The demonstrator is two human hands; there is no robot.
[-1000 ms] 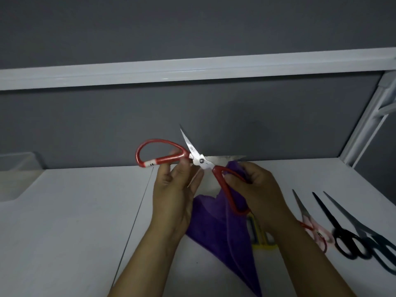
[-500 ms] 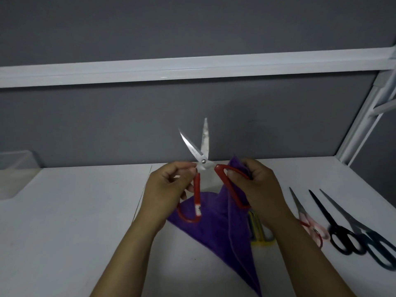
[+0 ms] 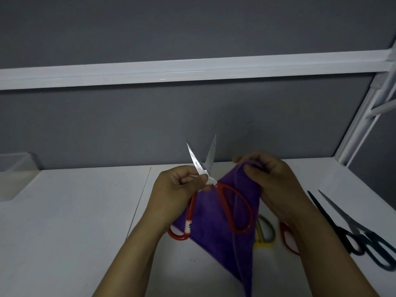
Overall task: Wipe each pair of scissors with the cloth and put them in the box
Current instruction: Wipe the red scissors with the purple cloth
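With the left hand point(image 3: 177, 189), pinches the red scissors point(image 3: 211, 180) at the pivot, blades apart. With the right hand point(image 3: 274, 183) just beside, grips the purple cloth point(image 3: 214, 228).

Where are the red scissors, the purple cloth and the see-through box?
red scissors point(image 3: 197, 165): head view, on a blade.
purple cloth point(image 3: 214, 232): head view, on its hanging middle.
see-through box point(image 3: 12, 166): head view, on its wall.

Fixed furniture and backdrop
White surface point(image 3: 64, 232), seam running left of centre; grey wall point(image 3: 192, 121) behind; white horizontal rail point(image 3: 192, 71) across wall; white upright frame point(image 3: 360, 129), far right.
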